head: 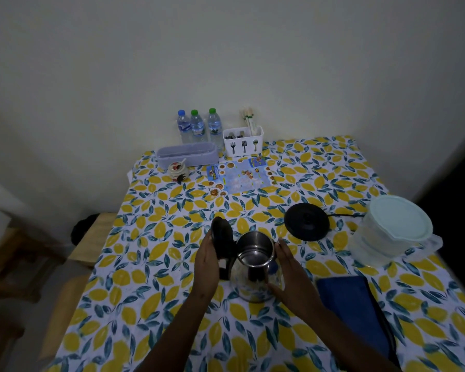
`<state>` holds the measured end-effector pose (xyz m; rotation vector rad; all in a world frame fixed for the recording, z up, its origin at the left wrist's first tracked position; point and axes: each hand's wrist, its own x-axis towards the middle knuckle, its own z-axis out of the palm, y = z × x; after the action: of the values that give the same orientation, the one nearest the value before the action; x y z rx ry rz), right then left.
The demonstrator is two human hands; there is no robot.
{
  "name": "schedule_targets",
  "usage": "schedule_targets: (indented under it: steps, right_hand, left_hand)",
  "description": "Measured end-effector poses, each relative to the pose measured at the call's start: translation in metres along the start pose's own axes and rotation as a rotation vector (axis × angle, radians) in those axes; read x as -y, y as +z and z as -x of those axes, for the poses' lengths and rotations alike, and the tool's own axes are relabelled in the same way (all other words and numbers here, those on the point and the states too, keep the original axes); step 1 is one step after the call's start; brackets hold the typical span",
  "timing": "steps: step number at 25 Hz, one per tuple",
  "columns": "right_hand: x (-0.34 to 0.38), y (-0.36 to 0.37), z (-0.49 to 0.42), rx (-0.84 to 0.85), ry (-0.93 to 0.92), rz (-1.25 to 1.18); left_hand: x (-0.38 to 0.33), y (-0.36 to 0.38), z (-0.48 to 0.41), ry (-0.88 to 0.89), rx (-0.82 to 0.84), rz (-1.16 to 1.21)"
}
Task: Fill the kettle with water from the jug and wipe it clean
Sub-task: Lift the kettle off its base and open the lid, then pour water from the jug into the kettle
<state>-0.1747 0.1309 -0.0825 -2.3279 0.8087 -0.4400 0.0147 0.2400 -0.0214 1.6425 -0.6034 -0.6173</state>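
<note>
Three water bottles (198, 126), one kettle (254, 267), one jug (392, 232), perhaps one cloth (353, 304).

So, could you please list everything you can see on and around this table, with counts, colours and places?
kettle: one, steel, lid open, near table centre
kettle base: one, black, corded, right of centre
jug: one, clear with pale green lid, right edge
cloth: one, blue, right of the kettle
water bottles: three, one blue cap, two green, by the wall
cutlery holder: one, white, far side
long box: one, lilac, far left
small jar: one, painted, before the box
leaflet: one, blue, far centre
tablecloth: one, lemon print
left hand: against the lid and handle side
right hand: against the kettle body
</note>
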Motion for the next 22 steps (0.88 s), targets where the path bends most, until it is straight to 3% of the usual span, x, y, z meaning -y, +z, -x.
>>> schedule_targets:
  steps: [4, 7, 11, 17, 22]
  right_hand:
    - [-0.002, 0.004, 0.000, -0.008, 0.002, 0.015]
    - [-0.004, 0.005, 0.000, -0.027, -0.004, 0.021]
    - [-0.005, 0.008, 0.000, -0.054, -0.021, 0.027]
    - [-0.011, -0.001, 0.009, -0.105, -0.037, 0.064]
    - [-0.033, -0.018, 0.034, -0.187, 0.035, 0.078]
  left_hand:
    - [0.003, -0.019, 0.004, -0.114, -0.069, 0.189]
    - [0.007, -0.024, 0.004, -0.173, -0.116, 0.083]
    - [0.003, -0.027, 0.006, -0.210, -0.162, 0.244]
    - [-0.019, -0.026, 0.005, 0.220, -0.283, -0.308]
    - [-0.037, 0.014, 0.006, 0.469, 0.000, -0.578]
